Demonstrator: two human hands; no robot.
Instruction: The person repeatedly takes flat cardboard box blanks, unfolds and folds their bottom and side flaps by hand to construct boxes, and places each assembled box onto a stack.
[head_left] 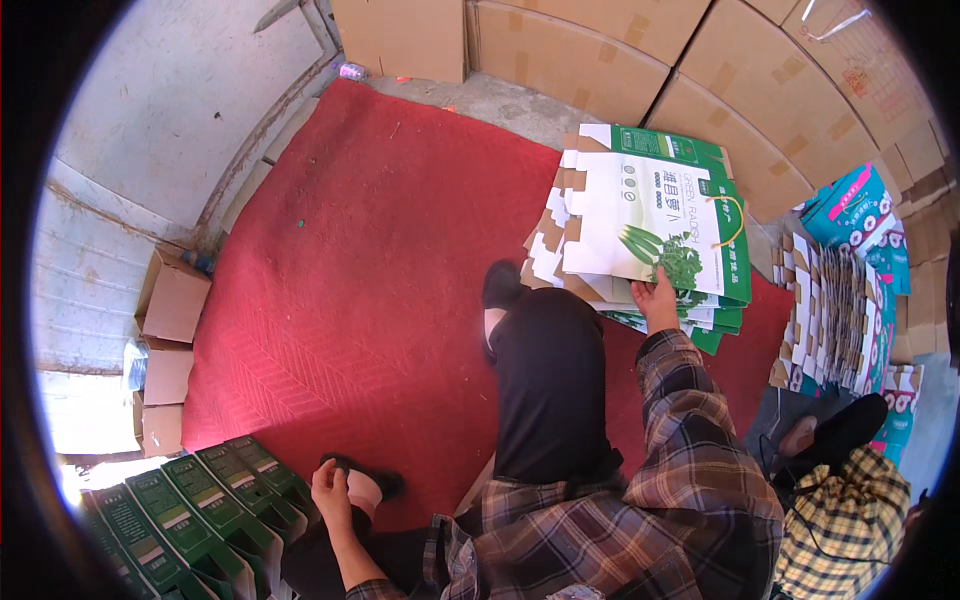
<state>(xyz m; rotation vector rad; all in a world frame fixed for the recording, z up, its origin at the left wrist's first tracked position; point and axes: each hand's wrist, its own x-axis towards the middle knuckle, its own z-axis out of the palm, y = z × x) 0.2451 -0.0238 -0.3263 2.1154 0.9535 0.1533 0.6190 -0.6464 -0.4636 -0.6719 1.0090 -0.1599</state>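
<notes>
our right hand (655, 298) at two o'clock pinches the top flat green-and-white carton (655, 215); fingertips hidden beneath. our left hand (330, 492), seven o'clock, rests curled on our ankle; grip unclear.

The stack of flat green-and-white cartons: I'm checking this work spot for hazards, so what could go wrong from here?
The right hand grips only the near edge of the stack of flat cartons, which lies fanned and uneven, so sheets might slide off. The left hand rests near the row of folded green boxes; the seated person's leaning reach could knock them.
</notes>
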